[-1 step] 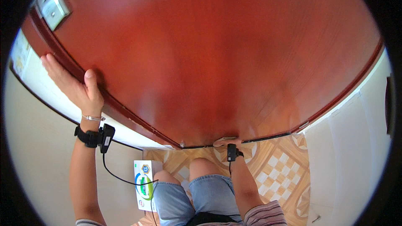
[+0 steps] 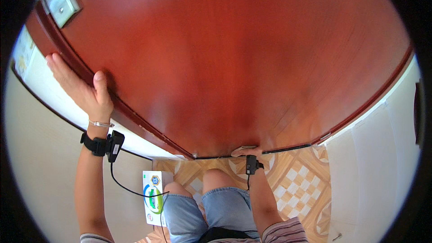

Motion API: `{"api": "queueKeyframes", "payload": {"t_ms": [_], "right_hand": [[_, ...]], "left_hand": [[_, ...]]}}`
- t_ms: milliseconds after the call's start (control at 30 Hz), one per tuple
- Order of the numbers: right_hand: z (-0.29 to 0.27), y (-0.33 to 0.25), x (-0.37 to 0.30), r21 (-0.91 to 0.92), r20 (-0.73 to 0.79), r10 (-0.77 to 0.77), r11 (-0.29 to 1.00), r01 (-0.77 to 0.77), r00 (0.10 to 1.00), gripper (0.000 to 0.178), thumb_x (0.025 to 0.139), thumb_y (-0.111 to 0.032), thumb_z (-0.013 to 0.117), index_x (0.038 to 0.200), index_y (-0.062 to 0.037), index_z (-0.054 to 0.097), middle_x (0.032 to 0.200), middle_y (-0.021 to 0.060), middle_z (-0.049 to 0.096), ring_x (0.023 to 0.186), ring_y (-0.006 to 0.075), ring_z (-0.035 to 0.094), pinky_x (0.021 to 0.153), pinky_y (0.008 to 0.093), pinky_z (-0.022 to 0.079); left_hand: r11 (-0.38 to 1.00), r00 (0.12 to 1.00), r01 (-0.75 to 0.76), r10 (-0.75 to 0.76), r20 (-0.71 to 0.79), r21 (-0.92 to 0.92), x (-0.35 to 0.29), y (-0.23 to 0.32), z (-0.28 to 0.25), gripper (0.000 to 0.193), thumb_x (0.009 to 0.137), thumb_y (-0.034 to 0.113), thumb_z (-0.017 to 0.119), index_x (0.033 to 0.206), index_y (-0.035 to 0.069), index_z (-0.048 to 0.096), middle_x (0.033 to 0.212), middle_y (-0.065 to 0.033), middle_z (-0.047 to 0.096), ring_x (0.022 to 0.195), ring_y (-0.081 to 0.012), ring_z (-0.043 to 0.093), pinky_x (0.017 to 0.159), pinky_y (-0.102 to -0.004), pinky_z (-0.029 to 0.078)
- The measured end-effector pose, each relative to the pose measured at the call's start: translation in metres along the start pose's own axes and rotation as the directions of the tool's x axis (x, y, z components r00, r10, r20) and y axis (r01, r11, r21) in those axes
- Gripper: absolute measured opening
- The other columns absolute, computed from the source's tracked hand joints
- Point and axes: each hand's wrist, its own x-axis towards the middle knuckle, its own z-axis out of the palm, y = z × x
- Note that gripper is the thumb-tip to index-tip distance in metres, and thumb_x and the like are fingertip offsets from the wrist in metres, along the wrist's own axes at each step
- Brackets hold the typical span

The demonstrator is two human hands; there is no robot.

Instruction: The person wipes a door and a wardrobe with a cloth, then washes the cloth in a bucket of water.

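A reddish-brown wooden door (image 2: 216, 63) fills most of the view. My left hand (image 2: 83, 92) lies on the dark red frame (image 2: 135, 121) at the door's left side, fingers stretched out and thumb apart, holding nothing. Down at the door's bottom edge, my right hand (image 2: 249, 152) holds a thin, flat, greyish-beige piece (image 2: 245, 147) against the door. Its kind cannot be made out, and the fingers are partly hidden. Each wrist wears a black strapped device.
A metal lock plate (image 2: 62, 4) sits at the door's upper left. On the patterned floor (image 2: 294, 189), a white, green and blue box (image 2: 153, 198) stands beside my left knee. Pale walls (image 2: 360, 166) close in on both sides. A black cable hangs from my left wrist.
The view has shifted very slightly. My right hand and the flat piece sit a touch farther right along the door's bottom. My left hand stays on the frame.
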Motion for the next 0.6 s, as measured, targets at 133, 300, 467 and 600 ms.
{"api": "queueKeyframes", "payload": {"t_ms": [133,300,467,600], "right_hand": [[0.099,-0.043,-0.113,0.102,0.083,-0.201,0.976,0.192,0.976,0.057,0.091,-0.050,0.048,0.130,-0.0087,0.048,0.129,0.0076,0.055,0.113,0.0283,0.052,0.106,0.0426,0.033],[0.179,-0.043,-0.212,0.167,0.353,-0.582,0.809,0.563,0.732,0.054,0.093,-0.045,0.048,0.132,-0.0073,0.043,0.131,0.0091,0.051,0.116,0.0285,0.050,0.104,0.0427,0.034],[0.228,0.035,-0.248,-0.051,0.473,-0.881,-0.004,0.999,0.021,0.063,0.095,-0.029,0.051,0.139,0.0088,0.025,0.149,0.0250,0.022,0.137,0.0279,0.025,0.112,0.0388,0.021],[0.227,0.080,-0.259,0.158,0.818,-0.246,-0.774,0.614,-0.520,0.059,0.087,-0.020,0.054,0.142,-0.0205,0.035,0.151,0.0312,0.006,0.137,0.0547,-0.001,0.103,0.0701,0.006]], "left_hand": [[0.999,0.999,0.036,-0.036,-0.007,-0.010,0.002,0.004,0.005,0.086,0.087,0.053,0.049,0.148,0.001,0.017,0.154,-0.0212,0.015,0.143,-0.0363,0.013,0.115,-0.0470,0.010],[0.998,0.998,0.051,-0.052,-0.047,-0.028,0.009,0.007,0.004,0.087,0.086,0.055,0.050,0.148,0.001,0.019,0.154,-0.0206,0.017,0.143,-0.0353,0.014,0.115,-0.0485,0.011],[0.998,0.997,0.056,-0.058,-0.052,-0.026,0.007,0.007,0.009,0.087,0.085,0.053,0.052,0.147,0.001,0.020,0.153,-0.0214,0.018,0.143,-0.0357,0.016,0.114,-0.0493,0.011],[0.998,0.998,0.052,-0.053,-0.040,-0.028,0.005,0.000,0.002,0.089,0.083,0.051,0.055,0.147,0.001,0.020,0.153,-0.0221,0.018,0.142,-0.0370,0.015,0.114,-0.0501,0.010]]}}
